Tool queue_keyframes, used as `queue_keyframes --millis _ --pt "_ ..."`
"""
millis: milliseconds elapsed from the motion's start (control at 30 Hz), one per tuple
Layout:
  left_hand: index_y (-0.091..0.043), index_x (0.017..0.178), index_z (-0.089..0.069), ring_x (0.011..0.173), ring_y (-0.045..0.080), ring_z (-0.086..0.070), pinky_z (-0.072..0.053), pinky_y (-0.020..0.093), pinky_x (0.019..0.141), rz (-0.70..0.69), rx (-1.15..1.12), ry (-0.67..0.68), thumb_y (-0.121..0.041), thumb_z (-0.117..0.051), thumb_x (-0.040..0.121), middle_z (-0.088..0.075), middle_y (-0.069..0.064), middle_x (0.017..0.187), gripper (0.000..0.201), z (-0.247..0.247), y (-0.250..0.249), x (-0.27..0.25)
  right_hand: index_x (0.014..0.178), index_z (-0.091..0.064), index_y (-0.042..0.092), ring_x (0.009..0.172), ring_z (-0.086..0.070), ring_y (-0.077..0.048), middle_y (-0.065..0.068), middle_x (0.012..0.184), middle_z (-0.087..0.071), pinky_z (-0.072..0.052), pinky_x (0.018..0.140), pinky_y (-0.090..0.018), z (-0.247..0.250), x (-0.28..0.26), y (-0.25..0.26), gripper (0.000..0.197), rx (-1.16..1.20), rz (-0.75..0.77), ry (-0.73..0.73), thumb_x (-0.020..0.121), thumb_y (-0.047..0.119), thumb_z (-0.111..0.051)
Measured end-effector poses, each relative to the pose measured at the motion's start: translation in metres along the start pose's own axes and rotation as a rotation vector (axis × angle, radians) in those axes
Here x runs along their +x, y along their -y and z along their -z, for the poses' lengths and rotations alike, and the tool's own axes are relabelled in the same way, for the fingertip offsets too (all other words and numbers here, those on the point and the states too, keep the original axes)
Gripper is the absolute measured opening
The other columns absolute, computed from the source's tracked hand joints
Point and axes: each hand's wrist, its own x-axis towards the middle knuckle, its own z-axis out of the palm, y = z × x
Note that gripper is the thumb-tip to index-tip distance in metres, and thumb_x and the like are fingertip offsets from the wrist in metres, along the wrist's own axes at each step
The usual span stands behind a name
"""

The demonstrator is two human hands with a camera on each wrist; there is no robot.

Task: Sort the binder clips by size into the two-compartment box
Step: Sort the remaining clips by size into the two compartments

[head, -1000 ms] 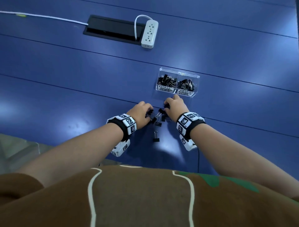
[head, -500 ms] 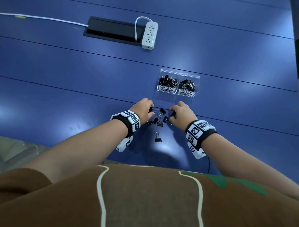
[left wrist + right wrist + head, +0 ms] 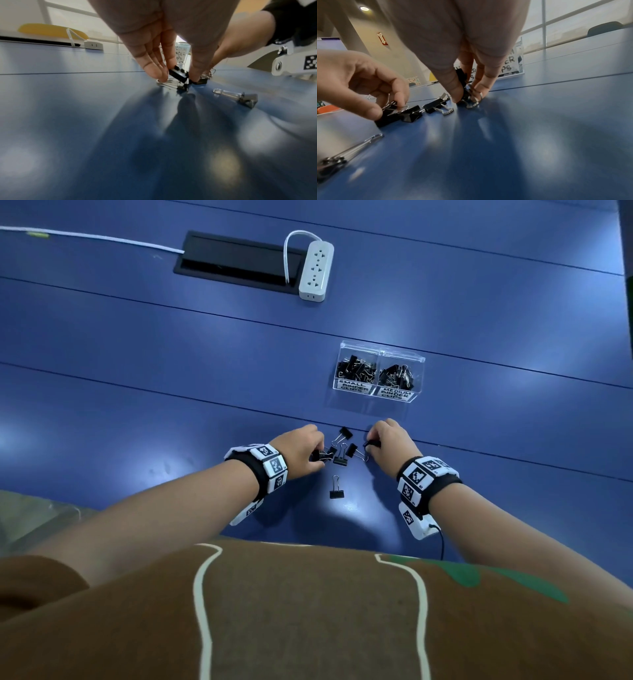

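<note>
A clear two-compartment box point(image 3: 378, 392) labelled small and medium stands beyond my hands, and black clips lie in both halves. Several loose black binder clips point(image 3: 346, 433) lie on the blue table between my hands. My left hand point(image 3: 317, 455) pinches a black binder clip point(image 3: 178, 73) between thumb and fingers at the table surface. My right hand point(image 3: 371, 444) pinches another black binder clip point(image 3: 462, 79) low over the table. One binder clip point(image 3: 336, 491) lies alone nearer my body.
A white power strip point(image 3: 315, 270) and a black cable hatch point(image 3: 236, 261) sit at the far side, with a white cord point(image 3: 85, 237) running left. The table's near edge is at my brown shirt point(image 3: 308, 611).
Both hands have drawn slightly apart over the loose clips. Each hand has closed its fingers on a clip from the pile.
</note>
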Motion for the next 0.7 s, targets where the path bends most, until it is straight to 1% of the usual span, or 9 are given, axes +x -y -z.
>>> queue_keyframes --millis 67,133,233,300,400,500,567,633,700 --pt "-0.01 0.104 -0.054 0.088 0.027 -0.057 -0.051 0.039 0.075 0.009 0.041 0.005 -0.029 -0.06 0.086 -0.052 0.008 0.109 0.027 -0.002 -0.003 0.001 0.096 -0.058 0.007 0.105 -0.049 -0.029 -0.012 0.108 -0.053 -0.043 0.09 -0.034 0.0 0.001 0.0 0.01 -0.001 -0.004 -0.019 0.086 0.006 -0.06" --pt "-0.009 0.104 -0.052 0.085 0.03 -0.057 -0.05 0.039 0.071 0.021 0.082 0.008 -0.025 -0.055 0.087 -0.051 0.009 0.11 0.023 -0.003 -0.007 0.003 0.093 -0.058 0.008 0.104 -0.049 -0.028 -0.012 0.106 -0.053 -0.042 0.088 -0.032 -0.001 0.001 0.001 0.009 0.003 0.016 -0.042 0.084 0.003 -0.059" --pt "-0.006 0.104 -0.05 0.081 0.034 -0.056 -0.045 0.039 0.063 0.032 0.165 0.013 -0.016 -0.05 0.086 -0.048 0.012 0.11 0.02 -0.005 -0.012 0.006 0.09 -0.058 0.007 0.09 -0.055 -0.029 -0.011 0.102 -0.052 -0.046 0.084 -0.033 -0.003 -0.001 0.003 0.014 0.019 0.038 -0.053 0.082 -0.003 -0.055" --pt "-0.004 0.103 -0.05 0.079 0.036 -0.056 -0.04 0.038 0.06 0.045 0.203 0.009 -0.009 -0.047 0.086 -0.048 0.015 0.108 0.018 -0.008 -0.014 0.009 0.089 -0.059 0.008 0.082 -0.053 -0.023 -0.007 0.098 -0.05 -0.048 0.085 -0.033 -0.001 -0.001 0.004 0.015 0.052 0.04 -0.064 0.081 -0.004 -0.055" --pt "-0.003 0.104 -0.052 0.083 0.036 -0.058 -0.044 0.04 0.064 0.062 0.182 0.013 -0.006 -0.045 0.086 -0.049 0.015 0.109 0.019 -0.009 -0.015 0.012 0.086 -0.062 0.009 0.086 -0.051 -0.016 0.0 0.096 -0.049 -0.044 0.087 -0.023 0.016 0.008 0.007 0.011 0.127 0.013 -0.162 0.082 0.0 -0.058" --pt "-0.004 0.105 -0.056 0.089 0.037 -0.058 -0.048 0.041 0.072 0.063 0.121 -0.014 -0.009 -0.047 0.088 -0.052 0.014 0.111 0.02 -0.007 -0.014 0.012 0.088 -0.064 0.01 0.087 -0.051 -0.015 -0.002 0.099 -0.052 -0.043 0.086 -0.022 0.048 0.027 0.007 0.012 0.174 -0.014 -0.335 0.081 0.002 -0.059" --pt "-0.006 0.102 -0.059 0.09 0.035 -0.058 -0.051 0.04 0.076 0.063 0.044 -0.056 -0.012 -0.051 0.087 -0.055 0.012 0.109 0.018 -0.004 -0.012 0.011 0.09 -0.066 0.009 0.089 -0.053 -0.019 -0.009 0.105 -0.055 -0.042 0.085 -0.022 0.068 0.043 0.004 0.015 0.169 -0.022 -0.405 0.081 0.001 -0.057" --pt "-0.007 0.097 -0.062 0.091 0.031 -0.059 -0.05 0.038 0.079 0.076 -0.055 -0.116 -0.013 -0.055 0.085 -0.058 0.01 0.106 0.015 0.0 -0.009 0.01 0.092 -0.065 0.008 0.094 -0.056 -0.024 -0.012 0.108 -0.056 -0.043 0.085 -0.023 0.082 0.056 0.001 0.017 0.132 -0.019 -0.423 0.081 0.001 -0.055" --pt "-0.006 0.091 -0.064 0.086 0.027 -0.058 -0.049 0.033 0.079 0.096 -0.148 -0.176 -0.011 -0.059 0.082 -0.061 0.01 0.1 0.012 0.005 -0.007 0.012 0.098 -0.064 0.008 0.096 -0.057 -0.028 -0.012 0.111 -0.055 -0.047 0.087 -0.031 0.088 0.064 0.0 0.019 0.094 -0.024 -0.395 0.082 0.004 -0.055"
